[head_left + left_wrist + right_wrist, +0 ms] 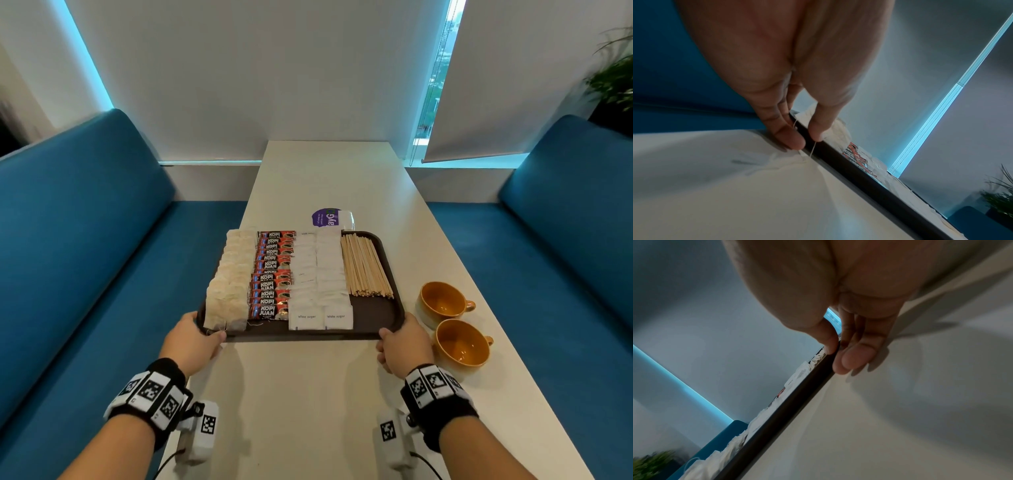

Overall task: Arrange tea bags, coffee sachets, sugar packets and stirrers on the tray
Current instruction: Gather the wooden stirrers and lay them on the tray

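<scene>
Brown plastic, the tray [373, 317] lies on the white table [308, 394], gripped at both near corners. The left hand [191, 342] pinches the near left corner, thumb on the rim and fingers [789, 138] under it. The right hand [404, 344] pinches the near right corner likewise. On the tray, from its left edge: tea bags [227, 284], coffee sachets [272, 274], sugar packets [320, 284], stirrers [364, 267]. Two orange cups [445, 322] stand just right of the tray.
</scene>
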The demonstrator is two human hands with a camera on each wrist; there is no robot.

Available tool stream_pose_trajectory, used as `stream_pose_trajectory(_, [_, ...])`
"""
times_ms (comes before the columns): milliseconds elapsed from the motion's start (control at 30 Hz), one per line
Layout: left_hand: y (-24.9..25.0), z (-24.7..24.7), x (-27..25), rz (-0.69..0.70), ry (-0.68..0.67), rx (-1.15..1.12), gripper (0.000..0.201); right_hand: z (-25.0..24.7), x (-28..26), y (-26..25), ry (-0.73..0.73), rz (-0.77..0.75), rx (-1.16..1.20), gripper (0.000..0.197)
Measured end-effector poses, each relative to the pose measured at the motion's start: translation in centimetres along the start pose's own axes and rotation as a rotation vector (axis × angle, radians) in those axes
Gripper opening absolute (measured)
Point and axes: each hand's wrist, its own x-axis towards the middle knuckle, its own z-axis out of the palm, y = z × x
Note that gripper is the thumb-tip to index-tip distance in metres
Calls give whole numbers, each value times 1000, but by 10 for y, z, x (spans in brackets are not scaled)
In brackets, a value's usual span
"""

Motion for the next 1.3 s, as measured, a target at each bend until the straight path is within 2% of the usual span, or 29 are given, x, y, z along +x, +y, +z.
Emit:
stream_pose_trajectory(167, [10, 1, 16, -29, 5, -12, 52, 19, 28, -10, -14, 176, 172, 72])
stream_pose_trajectory(233, [13, 0, 16, -58, -3, -19, 57, 20, 28, -15, -17, 191, 186, 73])
stream_pose_trajectory(300, [16, -5, 12, -80, -1, 21, 73, 16, 20, -19, -25, 179, 176, 68])
stream_pose_trajectory(367, [23, -9, 2, -70, 45, 67, 88, 4, 1, -23, -103, 137, 160, 66])
stream_pose_trajectory(433, [39, -10, -18, 9, 91, 9, 80, -16, -31, -27, -207, 38, 78, 66])
stream_pose_trajectory(467, [51, -10, -30, 79, 91, -35, 71, -30, -48, -29, -233, -46, 7, 59])
stream_pose_trajectory(567, [91, 1, -68, 323, -42, -106, 31, -79, -85, -40, -232, -216, -84, 23])
stream_pose_trajectory(633, [117, 15, -93, 498, -175, -100, 12, -114, -88, -44, -167, -270, -109, 13])
stream_pose_trajectory(700, [142, 34, -116, 671, -305, -46, 8, -147, -73, -47, -17, -355, -208, 11])
stream_pose_trajectory(767, [159, 57, -132, 788, -427, 26, 8, -175, -43, -45, 81, -425, -344, 16])
stream_pose_trajectory(867, [174, 96, -147, 902, -565, 145, 13, -198, 15, -33, -7, -470, -559, 30])
stream_pose_trajectory(1033, [181, 149, -163, 996, -712, 246, 51, -205, 67, -15, -256, -502, -745, 31])
stream_pose_trajectory(1167, [178, 175, -162, 1001, -711, 258, 52, -200, 81, -13, -324, -531, -692, 17])
stream_pose_trajectory(1300, [180, 182, -156, 948, -672, 207, 38, -194, 88, -17, -298, -553, -614, 15])
